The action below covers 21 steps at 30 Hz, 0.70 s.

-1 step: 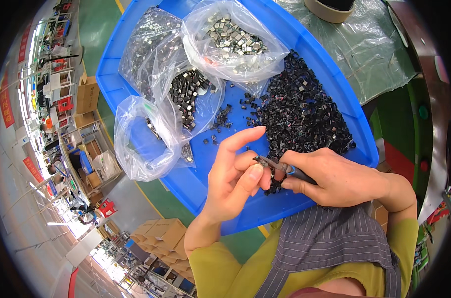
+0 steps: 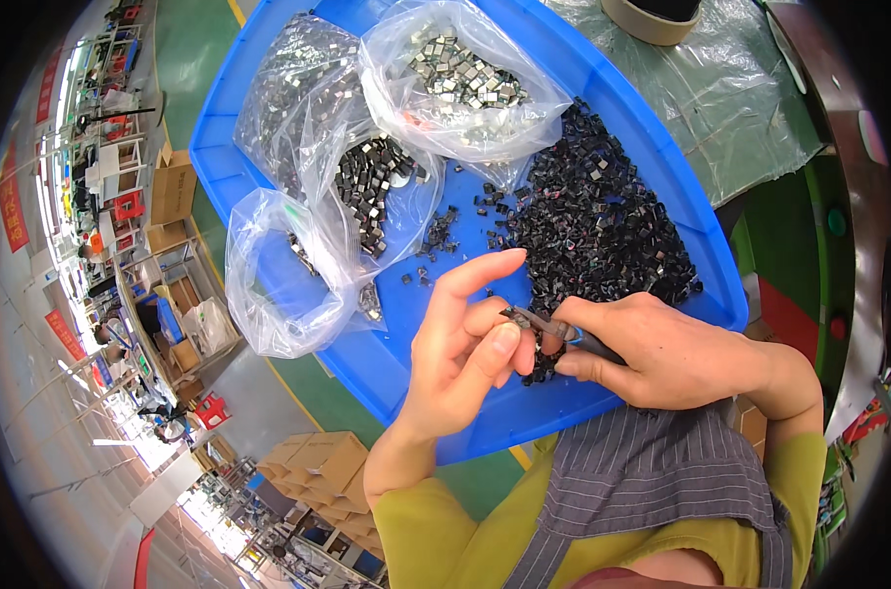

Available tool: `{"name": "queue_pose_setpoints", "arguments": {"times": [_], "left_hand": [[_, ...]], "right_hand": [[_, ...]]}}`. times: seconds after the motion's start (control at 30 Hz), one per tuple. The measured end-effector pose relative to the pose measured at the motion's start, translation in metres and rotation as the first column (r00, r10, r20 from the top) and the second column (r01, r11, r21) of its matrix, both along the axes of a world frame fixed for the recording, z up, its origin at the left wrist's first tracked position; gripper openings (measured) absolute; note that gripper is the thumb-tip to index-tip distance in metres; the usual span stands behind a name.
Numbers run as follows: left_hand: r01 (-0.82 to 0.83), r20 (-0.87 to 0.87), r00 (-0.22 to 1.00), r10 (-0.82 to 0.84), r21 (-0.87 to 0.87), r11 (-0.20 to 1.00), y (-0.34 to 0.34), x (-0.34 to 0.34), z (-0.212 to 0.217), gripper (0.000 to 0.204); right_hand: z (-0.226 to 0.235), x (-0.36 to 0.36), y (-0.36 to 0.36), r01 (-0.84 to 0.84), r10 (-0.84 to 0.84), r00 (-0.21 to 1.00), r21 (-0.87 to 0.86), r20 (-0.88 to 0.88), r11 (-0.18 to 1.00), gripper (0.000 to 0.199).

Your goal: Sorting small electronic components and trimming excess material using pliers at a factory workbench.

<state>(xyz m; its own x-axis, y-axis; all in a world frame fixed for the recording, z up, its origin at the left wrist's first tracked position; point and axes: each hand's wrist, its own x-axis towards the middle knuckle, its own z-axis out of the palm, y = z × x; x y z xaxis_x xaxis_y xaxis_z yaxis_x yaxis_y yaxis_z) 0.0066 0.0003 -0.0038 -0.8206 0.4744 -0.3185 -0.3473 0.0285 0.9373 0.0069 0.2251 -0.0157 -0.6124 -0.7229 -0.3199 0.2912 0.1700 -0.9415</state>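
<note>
Black and small, a part (image 2: 526,316) sits pinched between the two hands I am watching from afar. The right hand (image 2: 661,348) is clenched around a dark tool (image 2: 573,339), whose tip meets the part. The left hand (image 2: 465,344) holds the part from the other side with thumb and middle fingers, its index finger raised and pointing away. Both hands hover low over the near edge of a blue tray (image 2: 465,417). Just beyond the right hand lies a heap of black parts (image 2: 593,221) on the tray floor. Further back and to the left, three clear bags rest in the tray: one of shiny metal squares (image 2: 460,74), one of dark squares (image 2: 372,182), and one nearly slack bag (image 2: 284,280) at the tray's left rim. A green sheet (image 2: 701,79) covers the table behind.
</note>
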Motion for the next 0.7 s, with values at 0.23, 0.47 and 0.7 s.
{"name": "queue_pose_setpoints", "arguments": {"times": [0.23,0.47,0.7], "left_hand": [[0.041,0.103,0.994,-0.04,-0.014,0.999,-0.002,-0.004,0.002,0.048],[-0.036,0.125,0.991,0.042,-0.049,0.998,0.005,-0.001,0.004,0.04],[-0.055,-0.36,0.929,-0.084,-0.358,0.932,0.004,0.002,-0.008,0.004]], "right_hand": [[-0.007,0.004,-0.001,0.027,-0.032,0.992,-0.036,-0.123,0.999,0.027],[-0.004,0.004,-0.001,0.007,-0.001,0.996,0.068,-0.095,0.998,0.026],[-0.001,0.003,-0.002,0.056,-0.034,0.988,0.14,-0.15,0.989,0.023]]}}
